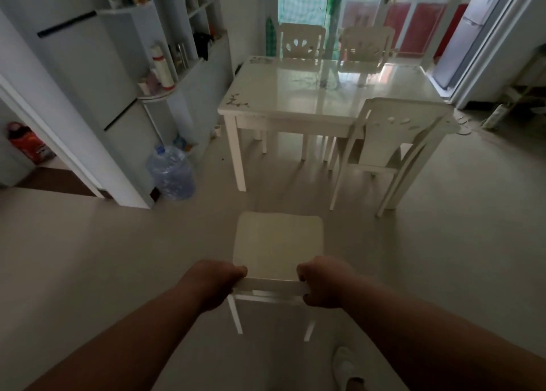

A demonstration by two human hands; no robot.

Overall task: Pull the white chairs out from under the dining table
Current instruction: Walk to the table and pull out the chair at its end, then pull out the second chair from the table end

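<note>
Both hands clenched on the top rail of a white chair [277, 243]: left hand [217, 281] wrapped over the rail's left end, right hand [322, 281] over its right end, knuckles up, bare forearms reaching in from the bottom corners. Held chair standing clear of the dining table [325, 95], out on the open floor with its seat facing the table and bare tile between seat front and the nearest table leg. Second white chair [393, 142] at the table's near right corner, its carved back towards the camera, seat partly under the tabletop edge. Two more white chairs at the far side, left far chair [301, 43] and right far chair [366, 43], backs showing above the glossy top, tucked close against it. Large clear water jug [171, 172] on the floor beside the white shelving unit [177, 51] at left. White shoe [344, 364] visible below the held chair.
</note>
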